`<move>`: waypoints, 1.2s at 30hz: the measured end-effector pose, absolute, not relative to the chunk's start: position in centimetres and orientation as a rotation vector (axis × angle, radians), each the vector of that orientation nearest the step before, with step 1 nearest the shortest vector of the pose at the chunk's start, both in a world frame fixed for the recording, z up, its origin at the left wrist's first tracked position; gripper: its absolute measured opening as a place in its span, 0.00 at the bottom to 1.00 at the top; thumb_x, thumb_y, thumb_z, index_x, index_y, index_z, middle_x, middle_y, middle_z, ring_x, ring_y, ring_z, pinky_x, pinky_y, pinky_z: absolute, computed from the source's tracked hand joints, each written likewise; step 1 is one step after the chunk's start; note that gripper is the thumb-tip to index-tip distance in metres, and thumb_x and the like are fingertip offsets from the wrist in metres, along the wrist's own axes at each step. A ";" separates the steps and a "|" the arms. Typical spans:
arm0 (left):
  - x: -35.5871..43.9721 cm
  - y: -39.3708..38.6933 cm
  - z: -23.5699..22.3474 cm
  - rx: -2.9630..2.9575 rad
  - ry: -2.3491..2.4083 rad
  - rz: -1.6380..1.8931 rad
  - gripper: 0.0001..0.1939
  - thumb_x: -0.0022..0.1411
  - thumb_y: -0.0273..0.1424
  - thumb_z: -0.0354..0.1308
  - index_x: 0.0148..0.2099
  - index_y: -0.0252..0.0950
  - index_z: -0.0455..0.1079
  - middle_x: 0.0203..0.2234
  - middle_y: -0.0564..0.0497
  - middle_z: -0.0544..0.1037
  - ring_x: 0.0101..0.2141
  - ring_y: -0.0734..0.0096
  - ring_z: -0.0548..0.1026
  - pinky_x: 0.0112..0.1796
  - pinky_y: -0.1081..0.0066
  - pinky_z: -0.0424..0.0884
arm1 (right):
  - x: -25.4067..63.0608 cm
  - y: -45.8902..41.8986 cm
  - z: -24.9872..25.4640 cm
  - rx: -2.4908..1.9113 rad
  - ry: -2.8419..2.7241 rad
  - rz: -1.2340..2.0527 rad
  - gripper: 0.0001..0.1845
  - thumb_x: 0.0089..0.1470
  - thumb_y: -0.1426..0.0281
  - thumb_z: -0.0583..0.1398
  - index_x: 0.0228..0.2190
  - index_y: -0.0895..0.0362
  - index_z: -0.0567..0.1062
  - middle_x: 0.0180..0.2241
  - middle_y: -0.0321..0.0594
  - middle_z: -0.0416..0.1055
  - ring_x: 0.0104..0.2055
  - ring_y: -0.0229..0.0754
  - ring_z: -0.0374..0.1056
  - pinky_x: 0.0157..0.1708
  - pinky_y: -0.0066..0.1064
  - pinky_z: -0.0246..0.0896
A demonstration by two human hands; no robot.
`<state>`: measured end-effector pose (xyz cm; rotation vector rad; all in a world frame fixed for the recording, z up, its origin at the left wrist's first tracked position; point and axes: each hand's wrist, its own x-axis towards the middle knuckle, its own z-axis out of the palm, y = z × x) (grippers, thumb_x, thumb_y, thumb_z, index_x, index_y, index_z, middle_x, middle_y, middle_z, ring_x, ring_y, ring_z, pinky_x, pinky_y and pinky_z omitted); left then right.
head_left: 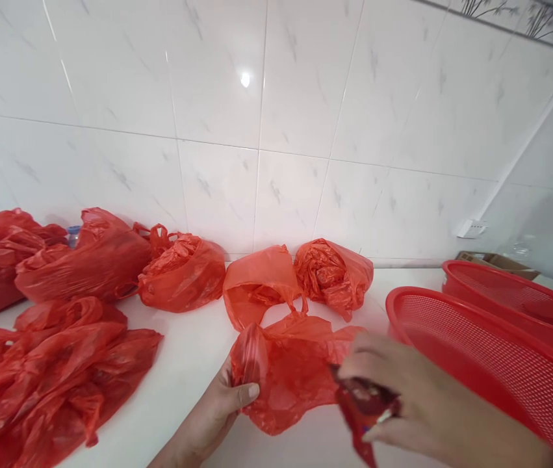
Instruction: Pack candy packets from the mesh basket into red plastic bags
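Note:
My left hand (218, 409) pinches the left edge of a thin red plastic bag (290, 370) that lies on the white counter (193, 357) in front of me. My right hand (417, 403) is closed around a small dark red packet (361, 406) at the bag's right side; the hand is blurred and the packet is hard to make out.
Several more red plastic bags sit along the tiled wall: two behind (259, 283) (334, 273), others at left (183, 273) (86, 257), and a crumpled heap (47, 377) at the near left. Two red mesh baskets (490, 364) (520, 299) stand at right. A wall socket (471, 228) is above them.

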<state>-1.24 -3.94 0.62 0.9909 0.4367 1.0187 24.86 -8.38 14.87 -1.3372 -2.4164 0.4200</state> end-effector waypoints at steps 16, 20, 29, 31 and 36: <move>-2.8 -4.1 0.9 0.876 0.349 1.140 0.27 0.51 0.29 0.61 0.55 0.40 0.66 0.31 0.51 0.76 0.33 0.67 0.75 0.35 0.69 0.70 | 21.2 -0.2 5.8 -1.364 -1.877 0.765 0.19 0.51 0.62 0.58 0.46 0.48 0.72 0.51 0.38 0.69 0.52 0.45 0.63 0.51 0.40 0.58; -3.1 -3.7 1.0 0.868 0.363 1.187 0.25 0.52 0.29 0.60 0.55 0.40 0.66 0.29 0.52 0.76 0.30 0.70 0.75 0.37 0.69 0.70 | 22.6 -1.2 6.1 -1.363 -1.675 0.423 0.11 0.54 0.60 0.56 0.35 0.50 0.75 0.44 0.38 0.70 0.46 0.44 0.66 0.45 0.37 0.62; -3.5 -3.0 0.5 0.799 0.413 1.254 0.32 0.55 0.29 0.59 0.62 0.42 0.57 0.39 0.49 0.78 0.39 0.65 0.76 0.42 0.67 0.70 | 24.7 1.1 2.3 -1.585 -1.325 0.488 0.36 0.42 0.55 0.63 0.53 0.52 0.63 0.54 0.44 0.65 0.53 0.50 0.63 0.48 0.40 0.62; -3.6 -2.9 0.4 0.794 0.422 1.258 0.33 0.56 0.30 0.59 0.63 0.43 0.55 0.42 0.47 0.77 0.41 0.63 0.76 0.43 0.66 0.70 | 24.9 1.3 2.2 -1.589 -1.339 0.665 0.30 0.43 0.54 0.62 0.47 0.54 0.69 0.46 0.42 0.72 0.47 0.50 0.68 0.43 0.39 0.64; -4.0 -3.0 0.9 0.788 0.421 1.267 0.33 0.56 0.30 0.58 0.63 0.42 0.55 0.42 0.47 0.78 0.43 0.60 0.75 0.46 0.64 0.69 | 24.9 0.1 6.3 -1.281 -1.229 0.861 0.15 0.50 0.56 0.60 0.33 0.54 0.74 0.34 0.38 0.74 0.39 0.45 0.69 0.40 0.35 0.64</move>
